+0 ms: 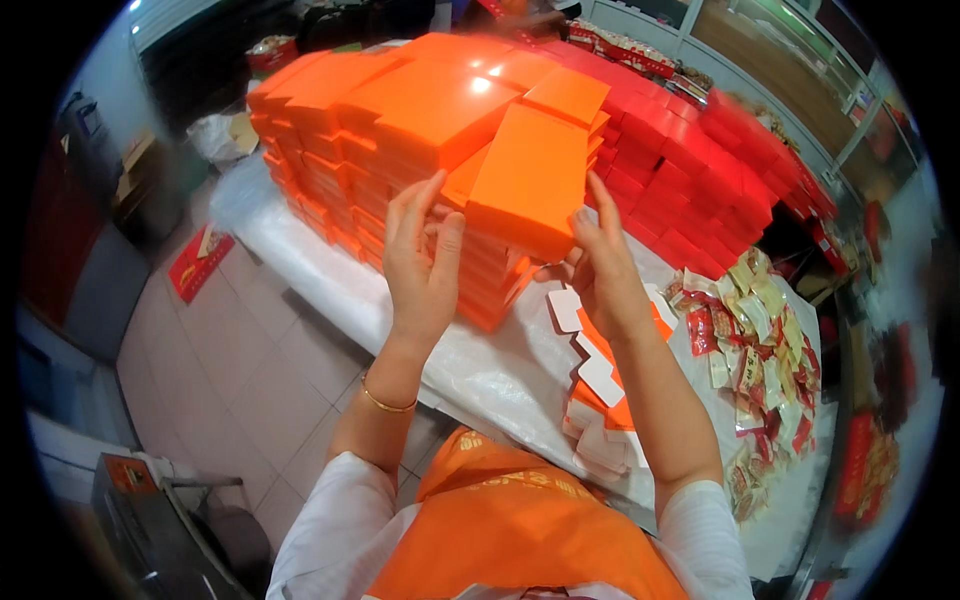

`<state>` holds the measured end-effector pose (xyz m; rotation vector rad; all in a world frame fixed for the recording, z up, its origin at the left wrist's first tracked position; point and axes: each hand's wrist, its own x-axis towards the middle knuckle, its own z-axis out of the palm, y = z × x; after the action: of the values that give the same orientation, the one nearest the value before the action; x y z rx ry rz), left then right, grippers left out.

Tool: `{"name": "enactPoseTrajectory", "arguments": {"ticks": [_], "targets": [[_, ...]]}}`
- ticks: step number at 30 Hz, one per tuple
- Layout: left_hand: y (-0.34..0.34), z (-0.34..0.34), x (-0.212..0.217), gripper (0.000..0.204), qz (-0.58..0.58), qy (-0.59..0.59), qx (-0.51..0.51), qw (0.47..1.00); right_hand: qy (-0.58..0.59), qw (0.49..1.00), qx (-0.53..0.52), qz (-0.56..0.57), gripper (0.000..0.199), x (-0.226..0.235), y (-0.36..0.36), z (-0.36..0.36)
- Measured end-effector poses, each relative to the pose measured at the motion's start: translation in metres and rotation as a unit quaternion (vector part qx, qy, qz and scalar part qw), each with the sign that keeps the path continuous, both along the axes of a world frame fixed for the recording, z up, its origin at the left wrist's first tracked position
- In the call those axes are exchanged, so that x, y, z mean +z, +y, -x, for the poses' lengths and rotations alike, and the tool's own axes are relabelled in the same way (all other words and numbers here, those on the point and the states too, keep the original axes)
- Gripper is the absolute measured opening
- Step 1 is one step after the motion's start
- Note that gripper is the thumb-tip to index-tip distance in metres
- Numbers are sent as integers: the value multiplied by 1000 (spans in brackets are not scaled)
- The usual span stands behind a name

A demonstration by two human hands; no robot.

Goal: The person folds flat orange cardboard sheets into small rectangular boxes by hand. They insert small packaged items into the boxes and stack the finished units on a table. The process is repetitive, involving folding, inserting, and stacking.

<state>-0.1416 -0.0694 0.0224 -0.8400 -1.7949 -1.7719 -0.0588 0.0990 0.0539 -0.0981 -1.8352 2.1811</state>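
An orange cardboard box (530, 175) lies at the near right end of a tall stack of orange boxes (430, 105), turned at an angle to the others. My left hand (425, 250) is raised at its left side, fingers stretched and apart, with nothing in the palm. Around the box's near right corner my right hand (606, 265) has its thumb on the side and fingertips by the lower edge. Below that hand lie flat, unfolded orange-and-white cartons (600, 375), partly covered by my right forearm.
Red boxes (670, 160) are piled behind and to the right. Small sealed food packets (760, 345) lie heaped at the table's right. White plastic sheeting (480, 370) covers the table. A red flat piece (198, 262) rests on the tiled floor, left; a dark cabinet (135, 520) stands lower left.
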Motion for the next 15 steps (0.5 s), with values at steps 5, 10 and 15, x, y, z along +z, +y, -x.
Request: {"name": "enactPoseTrajectory", "arguments": {"ticks": [5, 10, 15], "targets": [[7, -3, -33, 64, -43, -30, 30, 998, 47, 996, -26, 71, 67, 1, -7, 7], [20, -2, -44, 76, 40, 26, 81, 996, 58, 995, -4, 75, 60, 10, -7, 13], [32, -3, -39, 82, 34, 23, 85, 996, 66, 995, -17, 70, 56, 14, 2, 13]]}}
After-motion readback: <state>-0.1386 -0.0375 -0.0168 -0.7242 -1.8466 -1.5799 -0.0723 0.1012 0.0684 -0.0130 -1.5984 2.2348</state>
